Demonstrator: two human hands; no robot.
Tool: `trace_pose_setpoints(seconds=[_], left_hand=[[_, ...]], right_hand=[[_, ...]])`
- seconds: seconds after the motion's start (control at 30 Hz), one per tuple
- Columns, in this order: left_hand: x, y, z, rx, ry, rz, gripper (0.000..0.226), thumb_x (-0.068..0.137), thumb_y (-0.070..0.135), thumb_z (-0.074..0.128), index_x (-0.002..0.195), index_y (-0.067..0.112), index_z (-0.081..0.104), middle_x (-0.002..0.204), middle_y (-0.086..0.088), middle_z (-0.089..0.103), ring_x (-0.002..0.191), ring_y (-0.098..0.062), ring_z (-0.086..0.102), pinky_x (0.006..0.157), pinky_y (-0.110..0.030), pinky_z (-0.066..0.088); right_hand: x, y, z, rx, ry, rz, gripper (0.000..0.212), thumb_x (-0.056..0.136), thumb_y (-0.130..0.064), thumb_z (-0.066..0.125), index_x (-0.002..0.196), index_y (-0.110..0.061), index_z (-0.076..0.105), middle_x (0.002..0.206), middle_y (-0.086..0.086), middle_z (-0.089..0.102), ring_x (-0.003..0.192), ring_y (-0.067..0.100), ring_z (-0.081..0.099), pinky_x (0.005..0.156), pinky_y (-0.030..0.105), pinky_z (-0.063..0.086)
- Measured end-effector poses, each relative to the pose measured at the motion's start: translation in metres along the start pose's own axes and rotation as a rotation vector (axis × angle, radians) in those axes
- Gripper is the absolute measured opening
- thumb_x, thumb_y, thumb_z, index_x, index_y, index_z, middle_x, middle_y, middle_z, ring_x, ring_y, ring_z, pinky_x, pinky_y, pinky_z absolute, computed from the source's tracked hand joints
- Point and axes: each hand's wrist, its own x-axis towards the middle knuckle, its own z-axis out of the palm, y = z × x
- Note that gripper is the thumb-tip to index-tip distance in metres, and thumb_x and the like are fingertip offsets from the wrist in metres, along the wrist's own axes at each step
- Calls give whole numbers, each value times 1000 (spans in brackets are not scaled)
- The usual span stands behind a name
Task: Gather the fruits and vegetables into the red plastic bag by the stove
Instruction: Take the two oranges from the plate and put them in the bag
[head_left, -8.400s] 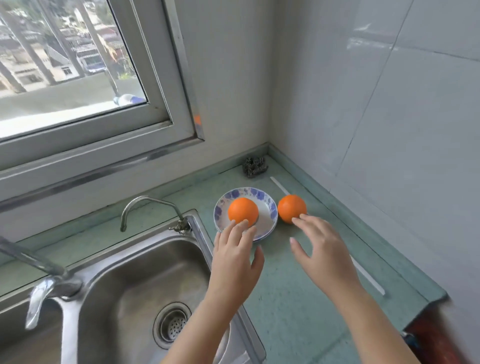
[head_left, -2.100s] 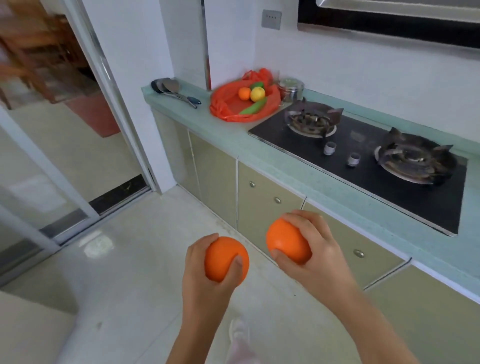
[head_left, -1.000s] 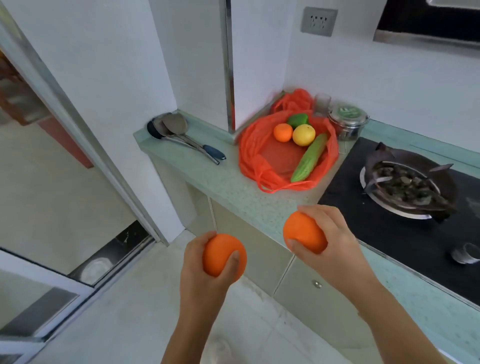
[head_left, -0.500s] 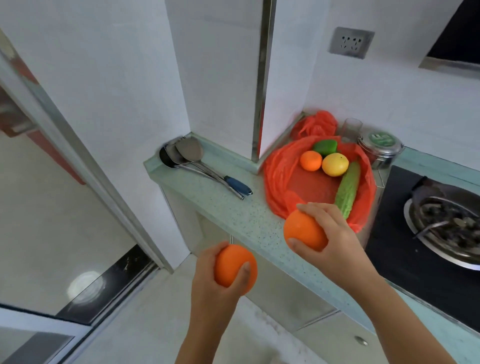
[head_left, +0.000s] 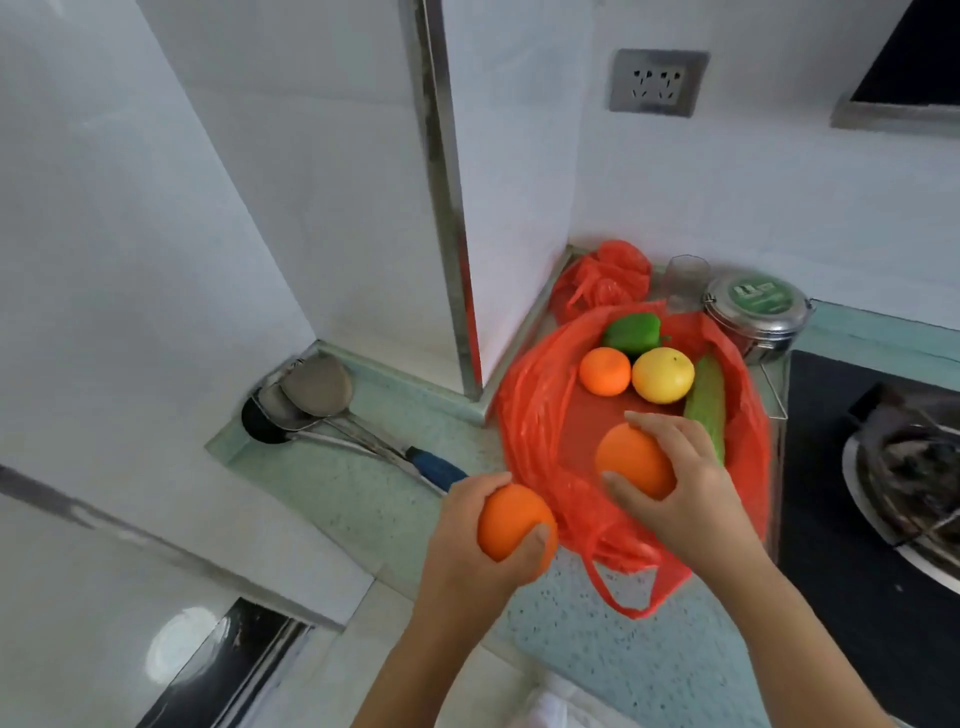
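The red plastic bag (head_left: 530, 415) lies spread open on the green counter beside the stove. Inside it sit a small orange (head_left: 604, 371), a yellow fruit (head_left: 663, 375), a green pepper (head_left: 632, 332) and a cucumber (head_left: 706, 405). My right hand (head_left: 680, 493) grips an orange (head_left: 631, 457) over the bag's open middle. My left hand (head_left: 478, 551) grips a second orange (head_left: 511, 522) just left of the bag's near edge, above the counter.
Ladles and a spatula with a blue handle (head_left: 332, 415) lie on the counter (head_left: 363, 499) to the left. A steel tin with a green lid (head_left: 756, 317) and a glass (head_left: 687, 280) stand behind the bag. The black stove (head_left: 857, 519) with its burner is at the right.
Both hands have carried their oranges forward to the counter. The right one now hovers over the bag, the left one has reached the bag's edge.
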Motion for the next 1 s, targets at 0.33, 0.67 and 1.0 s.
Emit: trace_pose_setpoints(seconds=[0.33,0.67,1.0], left_hand=[[119,10,69,69,-225,168,47,67,54,58,111,43,46,117,26,44,110,9,43,88,-6,33],[181,-16,121,117,-202,235,45,69,48,62,110,45,44,116,21,46,109,2,45,88,-8,34],[206,-43,154,146,-154,253,53,68,45,64,114,19,55,115,4,52,110,-8,46,94,-11,34]], right_hand=[[62,70,-4,-3,147,159,57,71,-26,76,123,-25,52,114,-7,41,108,11,42,86,26,34],[93,108,14,-33,147,178,58,68,-37,72,122,-26,54,123,1,46,113,23,47,88,35,43],[107,132,34,-168,137,190,57,65,-43,65,118,-29,50,119,8,52,102,31,54,75,34,47]])
